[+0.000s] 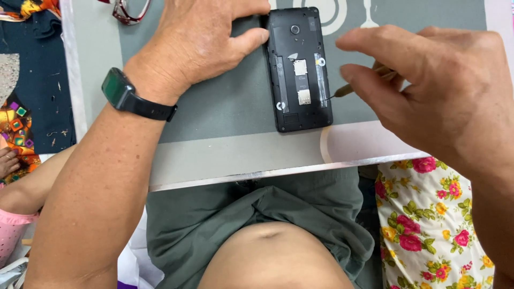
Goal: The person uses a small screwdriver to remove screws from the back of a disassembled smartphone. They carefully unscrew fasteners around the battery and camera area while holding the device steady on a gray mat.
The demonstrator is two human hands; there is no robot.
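The head view looks down at a grey tray point(225, 107) that rests over the person's lap. A black phone point(298, 69) lies flat on the tray with its back cover off, so the inside shows. It sits near the top middle of the tray, long side pointing away from the person.

The left hand point(198, 43) lies on the tray just left of the phone. Its fingers are spread a little, and the thumb point(251, 38) presses on the phone's left edge near the top. The hand steadies the phone but does not wrap around it. A dark watch point(120, 93) is on the left wrist.

The right hand point(439, 91) is on the right side, above the tray. Its fingers are pinched together on a thin tool point(350, 89). The tool's fine tip touches the phone's right edge, close to a long strip there.

Red glasses point(128, 10) lie at the top of the tray, left of the left hand. A flowery cloth point(428, 225) is under the right arm. The person wears a green shirt point(257, 214). Colourful cloth point(16, 128) lies to the far left.
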